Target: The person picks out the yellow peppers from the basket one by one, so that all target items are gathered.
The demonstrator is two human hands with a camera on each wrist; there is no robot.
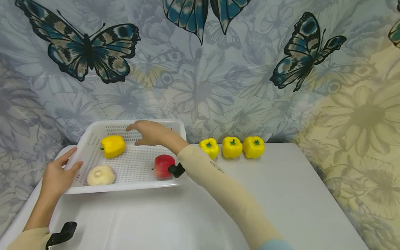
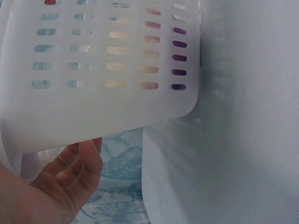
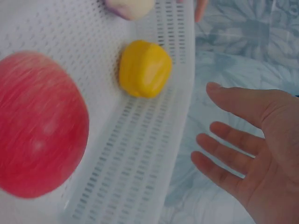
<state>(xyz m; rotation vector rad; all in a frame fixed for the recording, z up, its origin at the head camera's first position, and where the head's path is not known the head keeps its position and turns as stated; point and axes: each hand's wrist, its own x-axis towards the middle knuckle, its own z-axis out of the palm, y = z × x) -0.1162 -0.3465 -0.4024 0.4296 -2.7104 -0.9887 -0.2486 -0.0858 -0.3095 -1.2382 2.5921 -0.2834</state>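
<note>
A white perforated plastic basket stands at the left of the table. My left hand grips its left rim, and the left wrist view shows the fingers curled at the edge. Inside lie a yellow bell pepper, a pale turnip with some purple and a red apple. Over the back part of the basket my right hand hovers with fingers spread and nothing in them. In the right wrist view that hand appears beside the basket's rim, apart from the pepper.
Three yellow bell peppers stand in a row along the table's back edge, right of the basket. The white table backs onto a cloth printed with butterflies and flowers. My right forearm crosses above the table.
</note>
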